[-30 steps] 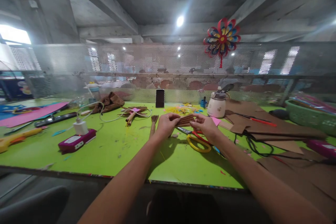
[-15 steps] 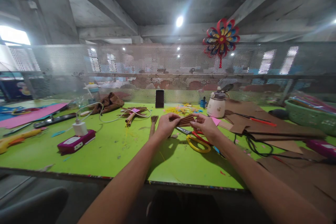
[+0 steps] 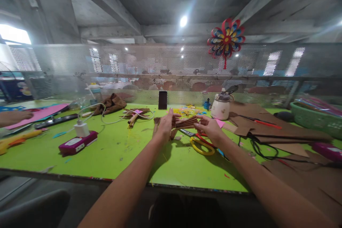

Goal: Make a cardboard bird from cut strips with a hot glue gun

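Thin-pleated brown paper (image 3: pixel 186 123) is stretched between my two hands, above the green table. My right hand (image 3: pixel 207 126) pinches its right end between thumb and fingertips. My left hand (image 3: pixel 165 125) is upright at the left end, fingers curled around the paper and partly hidden behind it. Below the left palm a short pleated brown end (image 3: pixel 173 134) sticks out; whether it belongs to the same strip I cannot tell. Scissors (image 3: pixel 202 146) with yellow and red handles lie under the right hand. A brush (image 3: pixel 156 125) is partly covered by my left hand.
Brown paper sheets (image 3: pixel 267 128) and a green basket (image 3: pixel 317 117) lie right. A white jug (image 3: pixel 220 107) and phone (image 3: pixel 162 100) stand behind. At left are a purple power strip (image 3: pixel 78 143), a brown pleated flower (image 3: pixel 136 113) and another person's hand (image 3: pixel 16 117) by pink paper.
My left hand has turned more upright, its fingers raised, and a pleated end now shows below it. My right hand keeps its pinch. Another person's hand has come in at the left.
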The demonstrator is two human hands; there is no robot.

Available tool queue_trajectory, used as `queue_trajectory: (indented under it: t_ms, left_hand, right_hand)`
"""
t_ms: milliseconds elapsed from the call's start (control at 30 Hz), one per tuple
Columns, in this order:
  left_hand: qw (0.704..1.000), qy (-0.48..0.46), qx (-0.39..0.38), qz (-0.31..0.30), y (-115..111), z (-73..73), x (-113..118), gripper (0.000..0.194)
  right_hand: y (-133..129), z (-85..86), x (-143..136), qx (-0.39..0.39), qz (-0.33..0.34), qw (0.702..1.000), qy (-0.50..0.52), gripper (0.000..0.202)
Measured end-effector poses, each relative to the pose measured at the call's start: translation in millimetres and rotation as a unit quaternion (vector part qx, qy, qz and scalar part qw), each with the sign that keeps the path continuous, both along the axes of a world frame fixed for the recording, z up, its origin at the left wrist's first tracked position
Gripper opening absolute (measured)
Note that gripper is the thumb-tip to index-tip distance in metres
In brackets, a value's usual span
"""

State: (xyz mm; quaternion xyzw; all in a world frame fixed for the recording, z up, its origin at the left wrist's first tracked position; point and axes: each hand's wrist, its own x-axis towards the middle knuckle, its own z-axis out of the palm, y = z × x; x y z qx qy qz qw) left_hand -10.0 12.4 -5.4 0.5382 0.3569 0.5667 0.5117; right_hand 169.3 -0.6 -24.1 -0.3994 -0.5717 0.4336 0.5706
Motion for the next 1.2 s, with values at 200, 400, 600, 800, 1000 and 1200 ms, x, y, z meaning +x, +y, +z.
queue_trajectory:
  t_ms: [200, 400, 600, 800, 1000, 1200]
  left_hand:
    - [0.999, 0.044, 0.009, 0.002, 0.4, -1.2, 0.4, 0.044]
    - [0.995, 0.100, 0.013, -0.006, 0.5, -3.1, 1.1, 0.035]
    - [0.987, 0.155, -0.029, -0.030, -10.4, 0.5, 3.0, 0.024]
    - [0.986, 0.155, -0.040, -0.045, -10.8, -0.6, 3.7, 0.017]
    - [0.978, 0.210, 0.012, 0.009, -9.3, 0.2, 4.5, 0.009]
    - [0.955, 0.274, 0.089, 0.068, -16.4, 8.1, 3.8, 0.007]
  right_hand:
    - [0.3, -0.3, 0.6, 0.014, 0.001, 1.000, -0.003, 0.051]
    - [1.5, -1.6, 1.1, 0.029, 0.002, 1.000, -0.009, 0.048]
    - [1.8, -2.7, 1.6, 0.035, -0.001, 0.999, -0.008, 0.047]
    - [2.0, -3.4, 1.7, 0.031, 0.004, 0.999, -0.011, 0.047]
    - [1.8, -3.2, 1.3, 0.020, -0.001, 1.000, -0.021, 0.040]
    - [-4.1, 1.2, -1.1, 0.004, 0.005, 1.000, -0.014, 0.036]
